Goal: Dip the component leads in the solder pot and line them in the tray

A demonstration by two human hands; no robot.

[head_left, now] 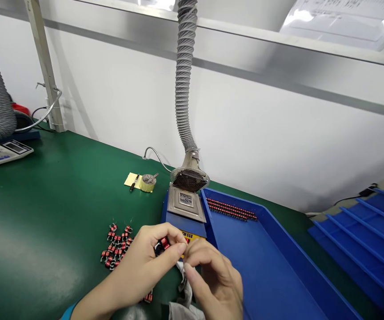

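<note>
My left hand (pixel 142 266) is closed around a small red-and-black coil (pixel 163 244), which shows between thumb and index finger. Its fingertips meet those of my right hand (pixel 215 278). Thumb and index finger of the right hand are pinched together; whatever lies between them is too small or hidden to make out. Left of my hands, on the green table (pixel 45 213), lies a loose heap of similar coils (pixel 115 246) with thin wire ends. Just beyond my hands stands a solder pot (pixel 186 200) with a shiny square of metal in its top.
A ribbed exhaust duct (pixel 183 80) hangs over the pot. To the right, a blue tray (pixel 255 262) has rows of coils (pixel 232 209) along its far end. A tape roll (pixel 148 182), a pen (pixel 134 183) and a calculator (pixel 5 152) lie farther left.
</note>
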